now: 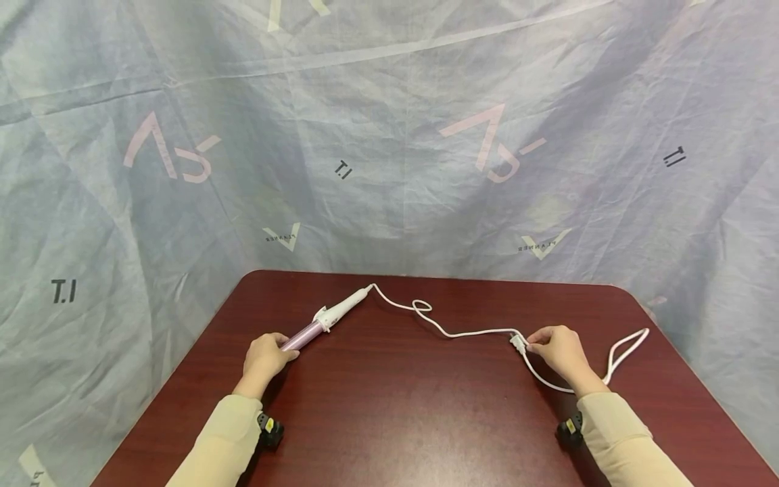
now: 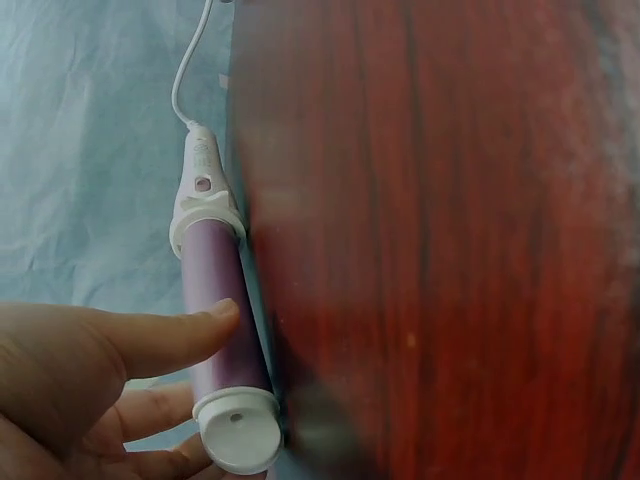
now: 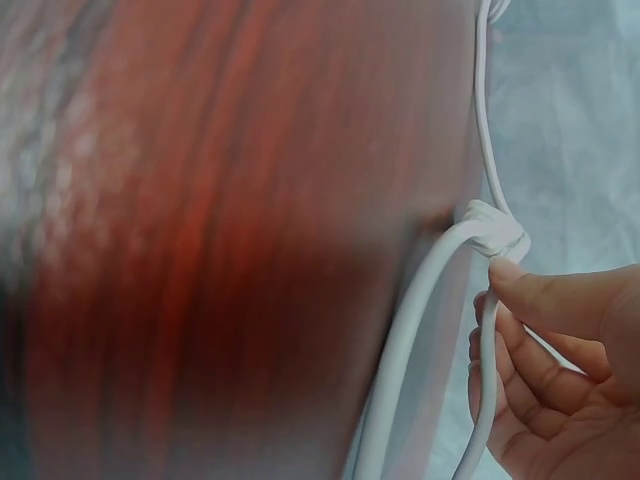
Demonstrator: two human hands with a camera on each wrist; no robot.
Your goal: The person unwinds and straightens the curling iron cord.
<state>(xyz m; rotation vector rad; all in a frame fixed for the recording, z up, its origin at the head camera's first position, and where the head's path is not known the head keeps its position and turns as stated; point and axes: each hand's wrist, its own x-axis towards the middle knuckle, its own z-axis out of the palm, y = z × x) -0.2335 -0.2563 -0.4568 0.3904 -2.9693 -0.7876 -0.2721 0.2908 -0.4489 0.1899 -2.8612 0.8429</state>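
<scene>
A curling iron with a white handle (image 1: 343,309) and a purple barrel (image 2: 212,270) lies slantwise at the left of the table. My left hand (image 1: 264,358) grips the barrel near its white tip (image 2: 240,432), thumb across the top and fingers on the far side. From the handle's end a thin white cord (image 1: 462,334) runs right, with a small loop in it. Its white plug (image 1: 518,343) is at the right side. Just beside the plug, my right hand (image 1: 561,350) pinches the cord between thumb and fingers, seen close in the right wrist view.
The dark red wooden table (image 1: 414,412) has rounded far corners. A bent length of cord (image 1: 627,345) lies beyond my right wrist, near the right edge. Grey printed cloth (image 1: 377,135) hangs behind and around the table. Each wrist carries a black camera.
</scene>
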